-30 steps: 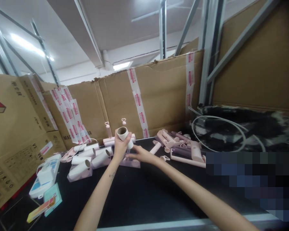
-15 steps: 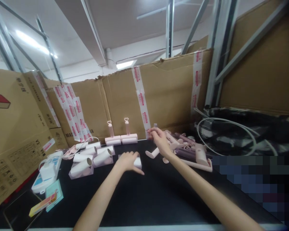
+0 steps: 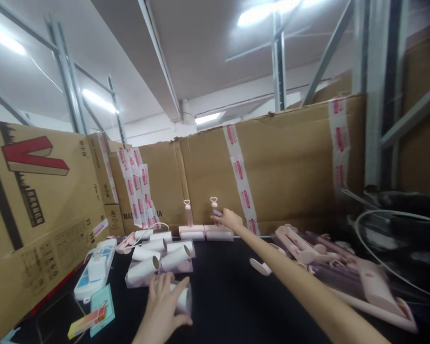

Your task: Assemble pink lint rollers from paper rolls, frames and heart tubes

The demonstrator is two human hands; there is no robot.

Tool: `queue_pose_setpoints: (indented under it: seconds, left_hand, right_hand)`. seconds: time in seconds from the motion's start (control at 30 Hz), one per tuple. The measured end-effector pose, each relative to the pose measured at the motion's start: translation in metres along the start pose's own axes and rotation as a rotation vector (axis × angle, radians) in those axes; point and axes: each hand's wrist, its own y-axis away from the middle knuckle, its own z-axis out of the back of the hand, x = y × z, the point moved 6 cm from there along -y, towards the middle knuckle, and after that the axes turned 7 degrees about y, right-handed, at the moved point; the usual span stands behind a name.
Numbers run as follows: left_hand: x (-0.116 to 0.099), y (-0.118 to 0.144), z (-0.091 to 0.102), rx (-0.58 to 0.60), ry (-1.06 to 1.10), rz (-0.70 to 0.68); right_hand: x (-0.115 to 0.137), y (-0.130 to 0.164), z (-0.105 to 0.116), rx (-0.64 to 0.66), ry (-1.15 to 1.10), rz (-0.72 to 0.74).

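In front of me, low in the view, my left hand point(image 3: 163, 303) curves over a white cylinder point(image 3: 183, 300) in a clear package, thumb and fingers around it. My right hand point(image 3: 231, 219) reaches to the back of the table, pinching a small translucent tube point(image 3: 218, 213). Beside those fingertips stands a pink wand with a heart-shaped top point(image 3: 214, 202), on a pale pink block point(image 3: 219, 232). A matching heart-topped wand point(image 3: 188, 209) stands to its left on another pink block point(image 3: 191, 231). The fingers partly cover the tube.
Several white cylinders point(image 3: 175, 258) in clear trays lie left of centre. Pink and purple plastic parts point(image 3: 315, 258) are heaped at right, near a looped white cable point(image 3: 358, 224). A power strip point(image 3: 96, 270) and a yellow-orange box point(image 3: 87, 322) lie left. Cardboard point(image 3: 294, 177) walls the back.
My left hand has moved nearer and leftward along with the packaged white cylinder. My right hand has moved left from beside the pink heap to the right-hand wand. The camera view has shifted.
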Motion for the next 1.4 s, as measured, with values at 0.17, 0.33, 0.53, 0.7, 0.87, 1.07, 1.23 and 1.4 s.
queue_pose_setpoints:
  seconds: [0.17, 0.33, 0.53, 0.7, 0.87, 1.07, 1.23, 1.4]
  left_hand:
    - [0.032, 0.003, 0.006, -0.2, 0.029, 0.11]
    - [-0.012, -0.017, 0.028, -0.352, 0.22, -0.056]
    - [-0.103, -0.065, 0.047, -0.017, 0.711, -0.476]
    - [-0.124, -0.075, 0.003, 0.393, 0.874, -0.43]
    - [-0.117, -0.051, 0.002, 0.22, 0.273, -0.396]
    - [-0.136, -0.027, 0.004, 0.139, -0.116, -0.473]
    - [-0.131, -0.02, 0.008, 0.104, -0.155, -0.469]
    - [-0.124, -0.012, 0.014, 0.077, -0.174, -0.458]
  right_hand:
    - [0.01, 0.019, 0.014, -0.06, -0.078, 0.145]
    - [0.016, 0.067, 0.054, -0.078, -0.238, 0.42]
    - [0.021, 0.164, 0.08, 0.188, -0.509, 0.745]
    - [0.006, 0.19, 0.102, 0.108, -0.777, 0.645]
    - [-0.026, 0.178, 0.14, -0.171, -1.176, 0.408]
    - [-0.001, 0.201, 0.126, 0.023, -1.396, 0.498]
    - [0.009, 0.206, 0.106, 0.095, -0.964, 0.627]
    - [0.003, 0.207, 0.123, 0.048, -1.378, 0.63]
